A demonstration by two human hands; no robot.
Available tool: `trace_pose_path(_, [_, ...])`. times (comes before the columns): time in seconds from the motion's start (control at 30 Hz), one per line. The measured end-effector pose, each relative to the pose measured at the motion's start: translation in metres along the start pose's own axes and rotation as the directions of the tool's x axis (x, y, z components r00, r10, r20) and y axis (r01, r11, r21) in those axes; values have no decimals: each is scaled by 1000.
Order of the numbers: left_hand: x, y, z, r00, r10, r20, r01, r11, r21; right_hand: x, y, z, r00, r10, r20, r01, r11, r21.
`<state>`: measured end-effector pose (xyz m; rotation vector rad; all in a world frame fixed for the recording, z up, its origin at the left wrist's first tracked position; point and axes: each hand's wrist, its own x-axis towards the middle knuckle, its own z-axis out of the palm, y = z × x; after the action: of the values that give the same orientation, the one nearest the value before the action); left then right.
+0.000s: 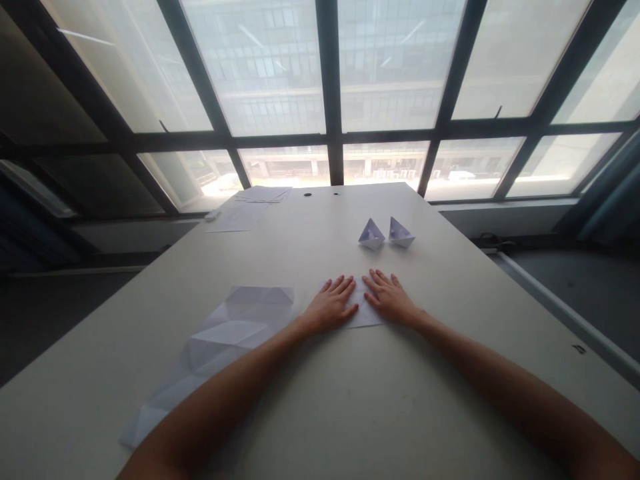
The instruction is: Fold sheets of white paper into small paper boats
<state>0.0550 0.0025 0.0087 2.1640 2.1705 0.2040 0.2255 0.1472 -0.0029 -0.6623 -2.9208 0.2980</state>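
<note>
A small piece of white paper [365, 316] lies flat on the table under both hands. My left hand [331, 303] rests on its left side, palm down with the fingers spread. On the right side my right hand [393, 298] lies flat too, its fingers apart. Parts of the sheet are covered by the hands, so its full outline is hidden. Just beyond them stand two folded paper boats, one on the left [371, 235] and one on the right [401, 233].
Left of my hands lies a large creased paper sheet [225, 333], partly behind my left forearm. Several flat paper sheets [240, 217] are stacked at the table's far left, beside a small white object [213, 215]. The white table [380, 413] reaches toward tall windows [390, 67].
</note>
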Motion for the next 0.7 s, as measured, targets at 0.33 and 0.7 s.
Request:
trace_pose_path(0.33, [0,1,-2,1000,-4,10,4,1000,-4,2,6,3,987,133,-95,-131,991,27])
trace_pose_path(0.7, [-1,1,-4,1000,-14,10,14,1000,-22,2,12,1,932,165,-322,-101,973,207])
